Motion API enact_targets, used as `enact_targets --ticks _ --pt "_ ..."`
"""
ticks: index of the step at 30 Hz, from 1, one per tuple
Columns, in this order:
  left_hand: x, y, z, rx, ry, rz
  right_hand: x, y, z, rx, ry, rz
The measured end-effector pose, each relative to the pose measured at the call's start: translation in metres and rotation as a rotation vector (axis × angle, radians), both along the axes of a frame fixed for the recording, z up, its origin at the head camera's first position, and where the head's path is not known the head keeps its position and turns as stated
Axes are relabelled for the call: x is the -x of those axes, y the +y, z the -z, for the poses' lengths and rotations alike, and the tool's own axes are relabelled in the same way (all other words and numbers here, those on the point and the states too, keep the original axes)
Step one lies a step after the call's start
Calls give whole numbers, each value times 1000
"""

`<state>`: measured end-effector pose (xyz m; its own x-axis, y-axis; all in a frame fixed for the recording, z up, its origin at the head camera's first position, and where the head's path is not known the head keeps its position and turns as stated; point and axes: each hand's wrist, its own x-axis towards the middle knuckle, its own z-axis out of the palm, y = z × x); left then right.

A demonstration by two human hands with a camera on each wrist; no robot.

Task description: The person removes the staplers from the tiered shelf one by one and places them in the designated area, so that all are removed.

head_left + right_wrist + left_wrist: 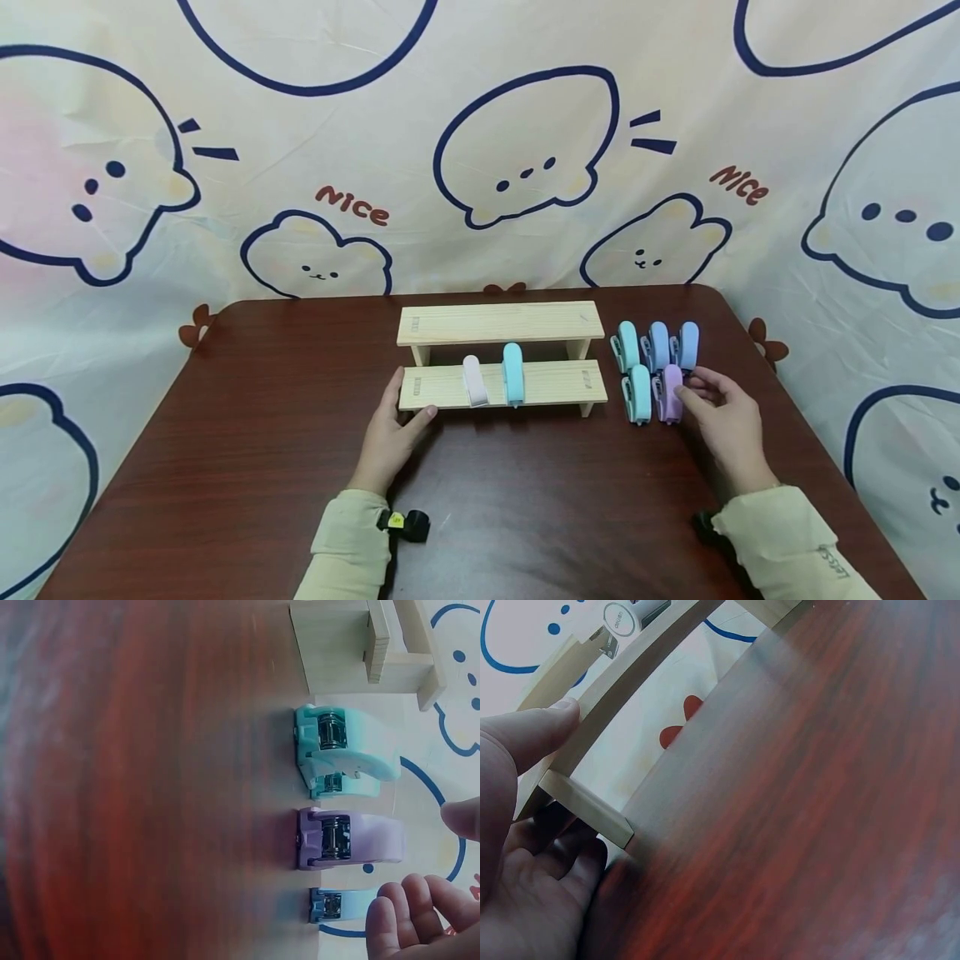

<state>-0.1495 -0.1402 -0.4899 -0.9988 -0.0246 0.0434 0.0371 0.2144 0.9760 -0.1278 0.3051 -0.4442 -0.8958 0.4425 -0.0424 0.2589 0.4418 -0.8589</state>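
Note:
A pale two-tier wooden rack (435,387) stands near the table's back edge. My left hand (388,442) grips the left end of its front board, thumb on the board, with fingers curled by the end leg (589,806) in the left wrist view. On that tier stand what look like small upright staplers, one white (475,381) and one blue (513,375). My right hand (723,421) is beside a purple stapler (367,838), thumb and fingers apart; the right wrist view shows a gap between them and it.
Right of the rack, a teal stapler (637,394) stands beside the purple one. Behind them is a row with another teal stapler (626,346) and two blue staplers (657,344). A patterned cloth (525,250) hangs behind the brown table (247,417).

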Motion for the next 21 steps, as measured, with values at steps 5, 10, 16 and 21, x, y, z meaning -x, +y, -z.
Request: enact_targets --ticks 5,10,16,21 --pt "0 -1 0 8 4 -3 -1 -4 -4 -6 45 -10" --pt "0 -1 0 8 0 -6 -1 -13 -11 -2 111 -39" --pt "0 0 0 -4 3 1 -1 -25 -18 32 130 -98" --pt "-1 0 0 -10 4 2 0 -35 -20 57 152 -119"
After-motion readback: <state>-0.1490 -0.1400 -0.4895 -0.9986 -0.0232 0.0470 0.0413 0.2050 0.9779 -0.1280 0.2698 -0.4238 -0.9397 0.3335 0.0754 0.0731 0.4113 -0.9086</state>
